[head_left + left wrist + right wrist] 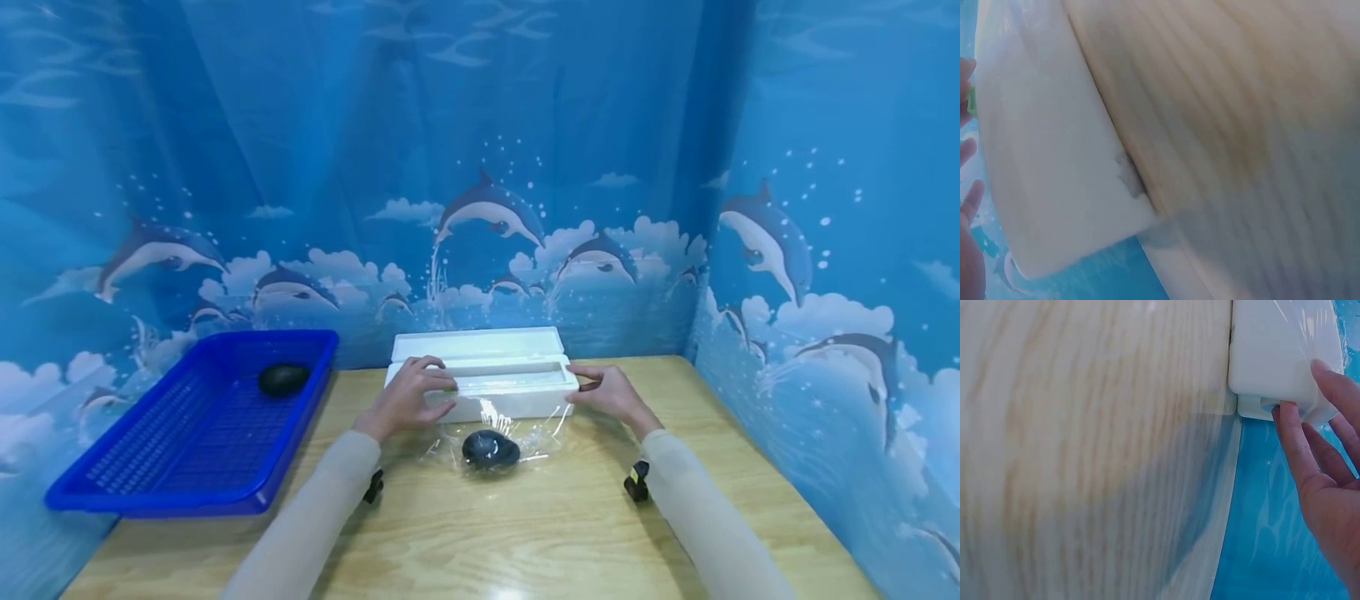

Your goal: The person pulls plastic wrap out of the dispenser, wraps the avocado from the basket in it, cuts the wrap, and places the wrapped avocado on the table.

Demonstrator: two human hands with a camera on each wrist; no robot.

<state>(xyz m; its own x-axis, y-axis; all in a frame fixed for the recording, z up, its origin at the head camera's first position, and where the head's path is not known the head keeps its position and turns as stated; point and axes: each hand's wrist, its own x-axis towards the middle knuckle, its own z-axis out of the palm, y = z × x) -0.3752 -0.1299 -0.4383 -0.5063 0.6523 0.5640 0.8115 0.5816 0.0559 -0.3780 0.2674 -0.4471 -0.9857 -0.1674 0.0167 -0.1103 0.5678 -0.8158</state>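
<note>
A white cling film box [517, 403] with its lid raised lies at the table's back. Clear cling film [536, 442] hangs from its front and spreads over a dark avocado [489, 450] on the table. At the box's left part, my left hand [411, 393] has its fingertips on a small green slider [971, 102]; the thumb is lower, by the front. With my right hand [609, 392] I grip the box's right end, thumb on the front face and one finger at the end recess, as the right wrist view shows. In the left wrist view only some fingertips appear.
A blue plastic basket [279, 450] stands on the left of the table, with another dark avocado [283, 379] inside it. The wooden table [480, 533] reaches back to a blue dolphin-print curtain [360, 200], which also runs along the right side.
</note>
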